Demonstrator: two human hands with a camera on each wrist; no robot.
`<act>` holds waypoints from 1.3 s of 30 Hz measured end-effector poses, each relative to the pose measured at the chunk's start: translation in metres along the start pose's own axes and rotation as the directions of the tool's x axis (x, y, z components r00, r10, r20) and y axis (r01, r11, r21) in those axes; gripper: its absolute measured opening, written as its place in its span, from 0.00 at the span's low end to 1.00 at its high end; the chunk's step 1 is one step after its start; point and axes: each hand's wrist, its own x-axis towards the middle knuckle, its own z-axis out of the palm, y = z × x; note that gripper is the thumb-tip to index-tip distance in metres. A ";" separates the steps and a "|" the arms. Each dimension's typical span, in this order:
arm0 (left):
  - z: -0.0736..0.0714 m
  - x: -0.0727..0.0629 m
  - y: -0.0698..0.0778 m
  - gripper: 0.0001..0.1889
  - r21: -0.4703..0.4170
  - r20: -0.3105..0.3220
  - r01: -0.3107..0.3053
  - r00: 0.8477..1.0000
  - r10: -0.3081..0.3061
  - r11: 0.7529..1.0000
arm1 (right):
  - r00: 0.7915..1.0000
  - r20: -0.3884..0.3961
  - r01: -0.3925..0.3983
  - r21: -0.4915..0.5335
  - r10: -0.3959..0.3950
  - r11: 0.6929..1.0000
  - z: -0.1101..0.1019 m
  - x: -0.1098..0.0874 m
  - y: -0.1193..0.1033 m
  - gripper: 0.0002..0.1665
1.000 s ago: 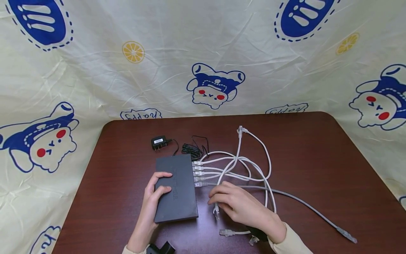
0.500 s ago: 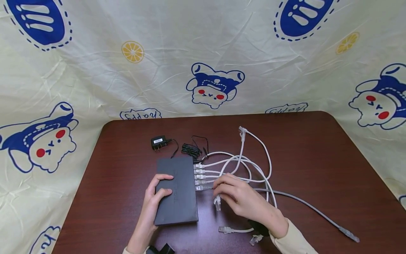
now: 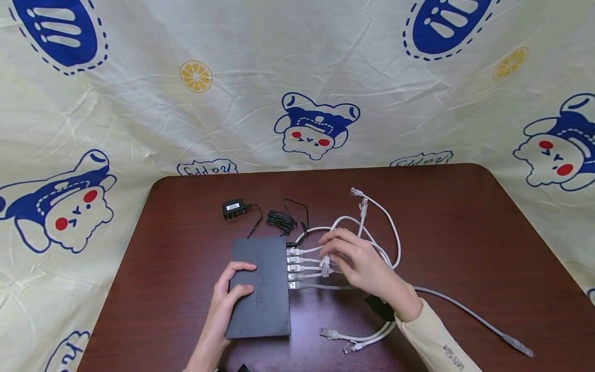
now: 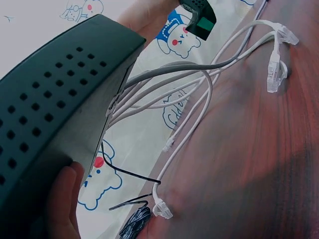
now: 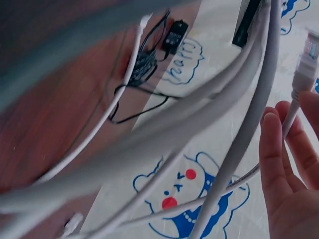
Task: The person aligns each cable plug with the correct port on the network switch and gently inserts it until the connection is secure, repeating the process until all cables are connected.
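My left hand (image 3: 220, 299) grips a dark grey network switch (image 3: 260, 315) by its left side, with two fingers lying on top. Along the switch's right side, several white network cables and one grey network cable (image 3: 457, 305) are plugged in. My right hand (image 3: 364, 263) is above these cables, pinching a loose white network cable just behind its clear plug (image 3: 326, 266). In the right wrist view that plug (image 5: 306, 67) points up past the fingertips. A thin black power lead (image 4: 127, 173) runs from the same side of the switch, at its far end.
A black power adapter (image 3: 233, 208) lies behind the switch, beside its bundled cord (image 3: 281, 221). Two loose white plugs lie near the front, one of them a clear-ended plug (image 3: 331, 334). More white cable ends (image 3: 357, 192) point toward the back of the brown table (image 3: 186, 206).
My right hand has moved away from me over the plugged-in cables, bringing the white plug along. The switch has shifted slightly toward me in my left hand's grip.
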 end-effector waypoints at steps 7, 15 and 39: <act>0.000 0.000 0.000 0.18 -0.021 -0.028 0.032 0.999 -0.032 0.999 | 0.998 -0.022 -0.052 -0.018 0.052 0.998 -0.011 -0.004 0.001 0.08; 0.000 0.001 0.002 0.18 -0.054 -0.031 0.058 0.998 -0.060 0.997 | 0.994 -0.097 -0.048 -0.055 0.043 0.997 -0.016 -0.006 -0.006 0.18; 0.005 0.006 0.004 0.18 -0.125 -0.049 0.068 0.996 -0.074 0.990 | 0.974 -0.221 0.043 -0.053 -0.054 0.998 -0.004 -0.008 -0.015 0.14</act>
